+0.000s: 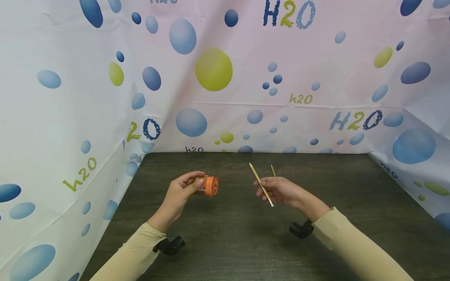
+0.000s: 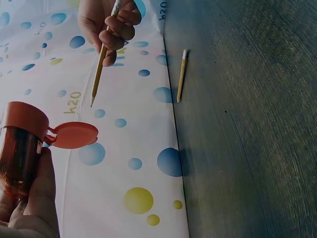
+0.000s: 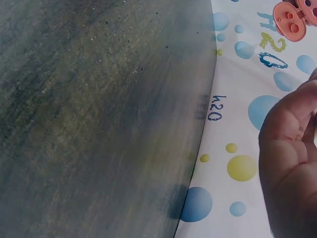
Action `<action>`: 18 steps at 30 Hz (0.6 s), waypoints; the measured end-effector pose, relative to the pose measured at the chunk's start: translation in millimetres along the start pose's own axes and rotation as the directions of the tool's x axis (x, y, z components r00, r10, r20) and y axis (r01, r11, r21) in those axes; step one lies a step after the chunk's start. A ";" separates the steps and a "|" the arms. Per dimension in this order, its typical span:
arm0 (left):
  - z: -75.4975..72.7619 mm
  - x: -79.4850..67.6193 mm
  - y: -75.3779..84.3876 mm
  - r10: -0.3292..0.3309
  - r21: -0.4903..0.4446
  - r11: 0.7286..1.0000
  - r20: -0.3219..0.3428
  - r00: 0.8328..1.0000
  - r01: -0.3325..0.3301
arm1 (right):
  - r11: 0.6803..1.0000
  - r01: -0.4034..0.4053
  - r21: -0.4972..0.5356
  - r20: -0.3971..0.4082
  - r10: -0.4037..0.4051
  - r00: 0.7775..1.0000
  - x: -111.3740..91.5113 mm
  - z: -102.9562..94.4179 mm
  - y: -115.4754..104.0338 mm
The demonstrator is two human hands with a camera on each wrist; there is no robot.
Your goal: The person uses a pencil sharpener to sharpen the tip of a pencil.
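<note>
My left hand grips an orange pencil sharpener with a see-through shavings container, held sideways above the table. In the left wrist view its hinged orange lid stands flipped out to the side. The right wrist view shows holes in the orange top. A yellow pencil is pinched in my right hand, its sharpened tip pointing away and its white end toward me. That hand is apart from the sharpener, to its right. A second pencil lies on the table beyond my right hand.
The dark wood-grain table runs back to a white sheet printed with blue and green dots, which also rises along both sides. Black straps hang by the wrists below beige sleeves.
</note>
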State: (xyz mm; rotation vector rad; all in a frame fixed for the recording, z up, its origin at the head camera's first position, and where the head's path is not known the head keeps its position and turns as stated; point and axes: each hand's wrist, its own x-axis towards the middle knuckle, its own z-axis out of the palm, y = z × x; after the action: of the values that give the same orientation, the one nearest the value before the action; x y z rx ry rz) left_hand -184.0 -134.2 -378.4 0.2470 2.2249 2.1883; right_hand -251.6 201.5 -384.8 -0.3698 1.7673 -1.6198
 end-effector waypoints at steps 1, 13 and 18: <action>-0.4 0.0 -0.1 0.000 0.001 1.000 0.001 1.000 0.000 | 1.000 0.000 -0.001 -0.002 0.000 1.000 0.2 -0.1 -1.1; -3.2 1.8 -1.1 0.005 -0.001 1.000 0.004 1.000 -0.005 | 1.000 -0.002 -0.013 -0.023 0.002 1.000 5.0 -4.6 -15.5; -2.6 2.0 -0.2 -0.003 -0.001 1.000 -0.001 1.000 0.003 | 1.000 -0.009 -0.003 -0.041 0.009 0.999 10.2 -7.7 -21.6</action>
State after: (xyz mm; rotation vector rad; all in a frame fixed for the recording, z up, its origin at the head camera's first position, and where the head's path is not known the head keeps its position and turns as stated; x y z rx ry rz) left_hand -186.3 -136.6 -378.3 0.2433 2.2224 2.1888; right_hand -269.2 197.0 -367.4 -0.3321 1.7998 -1.6283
